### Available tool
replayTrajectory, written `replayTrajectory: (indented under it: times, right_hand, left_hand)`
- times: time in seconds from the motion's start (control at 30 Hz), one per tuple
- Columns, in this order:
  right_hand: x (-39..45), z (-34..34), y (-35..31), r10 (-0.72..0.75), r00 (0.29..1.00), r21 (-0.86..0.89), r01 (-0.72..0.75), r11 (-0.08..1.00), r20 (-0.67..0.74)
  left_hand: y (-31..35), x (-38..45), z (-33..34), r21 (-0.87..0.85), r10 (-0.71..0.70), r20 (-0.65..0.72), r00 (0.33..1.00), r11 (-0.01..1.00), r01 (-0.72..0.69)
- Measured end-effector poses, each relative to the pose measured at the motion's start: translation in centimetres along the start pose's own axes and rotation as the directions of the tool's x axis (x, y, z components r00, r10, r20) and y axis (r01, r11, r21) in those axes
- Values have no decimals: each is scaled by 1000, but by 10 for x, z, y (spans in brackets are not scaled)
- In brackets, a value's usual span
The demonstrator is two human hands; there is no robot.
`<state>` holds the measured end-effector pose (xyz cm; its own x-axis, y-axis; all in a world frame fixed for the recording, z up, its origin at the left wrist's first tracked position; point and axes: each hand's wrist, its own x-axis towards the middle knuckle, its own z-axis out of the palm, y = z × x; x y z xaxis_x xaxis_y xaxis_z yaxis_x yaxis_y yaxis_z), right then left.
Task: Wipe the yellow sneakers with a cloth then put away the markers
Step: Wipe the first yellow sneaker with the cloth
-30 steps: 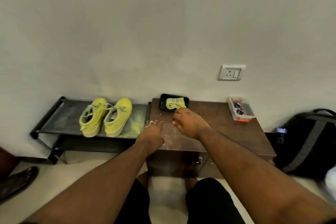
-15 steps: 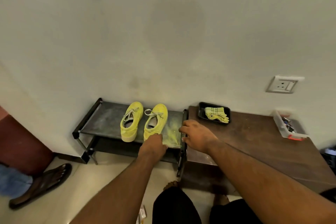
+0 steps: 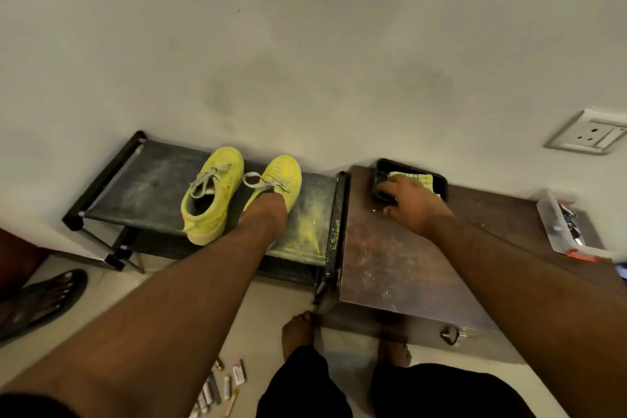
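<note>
Overhead, the head view counts two yellow sneakers (image 3: 237, 193) side by side on a dusty black rack (image 3: 142, 180). One left hand (image 3: 263, 210) rests on the right-side shoe; its fingers are hidden, so I cannot tell its grip. One right hand (image 3: 412, 202) lies with fingers extended on the single checked cloth (image 3: 419, 178) in a black tray (image 3: 441, 185) atop a scuffed brown cabinet (image 3: 390, 261). Several markers (image 3: 220, 387) lie scattered on the pale floor (image 3: 101, 299); one clear box (image 3: 559, 227), one wall socket (image 3: 590, 137).
</note>
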<state>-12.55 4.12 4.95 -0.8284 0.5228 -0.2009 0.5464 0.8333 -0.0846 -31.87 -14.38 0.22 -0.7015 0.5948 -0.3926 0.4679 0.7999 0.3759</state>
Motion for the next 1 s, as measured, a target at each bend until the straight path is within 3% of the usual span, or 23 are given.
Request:
replayTrajectory:
  times: [0.13,0.2,0.3,0.4,0.53,0.63,0.77,0.83,0.9,0.97,1.0]
  right_hand:
    - [12,-2,40,97,994,-159,-102,982,-41]
    - [18,0,56,145,989,-189,-138,972,24]
    - [28,6,71,197,971,-105,-183,978,138]
    - [37,9,79,194,968,-27,-193,981,159]
    - [38,9,85,160,978,-13,-160,987,135]
    - [33,10,81,124,986,-147,-108,983,108]
    - [21,-4,80,102,992,-239,-117,964,-75]
    - [11,-21,85,156,960,-98,-182,978,-234]
    - [-4,-40,90,234,882,172,-178,969,-408]
    - [-32,-55,92,353,767,503,-47,863,-535]
    - [-50,-60,89,447,724,677,37,735,-526]
  left_hand:
    - [-2,9,6,-24,-35,-68,997,999,33]
    - [-3,14,8,-59,-67,-127,990,996,60]
    - [-6,17,9,-135,-122,-121,985,985,106]
    - [-12,19,14,-180,-70,-160,985,983,41]
    - [-12,7,14,-302,-76,-266,961,953,-8]
    - [8,-20,12,-428,-117,-337,934,903,-41]
    - [36,-64,14,-329,-6,-397,918,934,-137]
    - [45,-83,15,-256,91,-404,910,944,-208]
    - [54,-99,17,-200,210,-399,893,930,-308]
    - [64,-115,19,-160,295,-338,894,918,-363]
    - [70,-121,21,-142,318,-293,902,918,-370]
